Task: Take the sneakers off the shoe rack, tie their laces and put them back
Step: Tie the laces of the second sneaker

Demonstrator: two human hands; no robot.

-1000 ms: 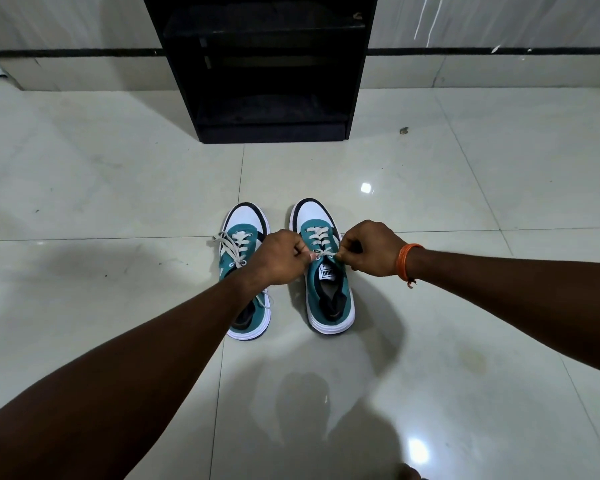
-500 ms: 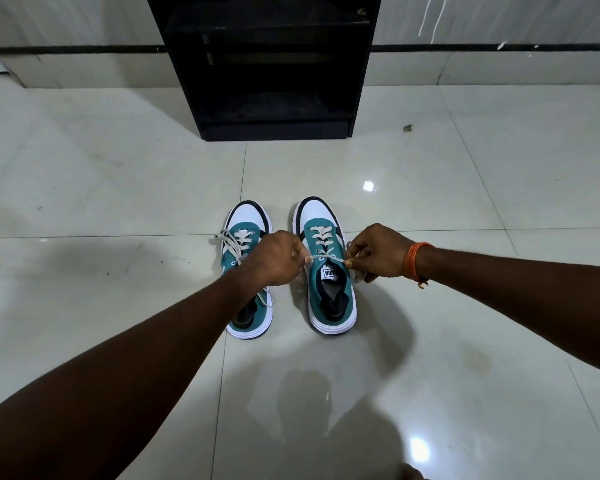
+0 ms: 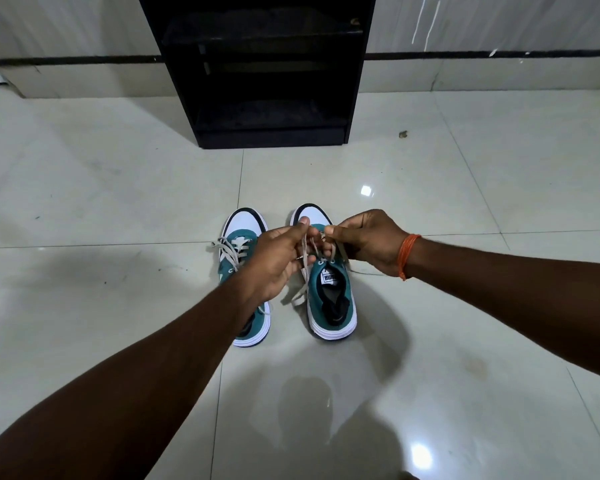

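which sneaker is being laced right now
The right sneaker: both hands pinch its laces. The left sneaker lies untouched beside it.

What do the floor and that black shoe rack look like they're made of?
Floor: likely polished ceramic or marble-look tile, going by the grout lines and mirror-like light reflections. Shoe rack: probably matte black laminated board or painted wood, with flat panels and square edges; too dark to be sure.

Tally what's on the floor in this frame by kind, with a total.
Teal and white sneakers: 2, the left one and the right one, side by side
Black shoe rack: 1
Small dark scrap right of the rack: 1
Total: 4
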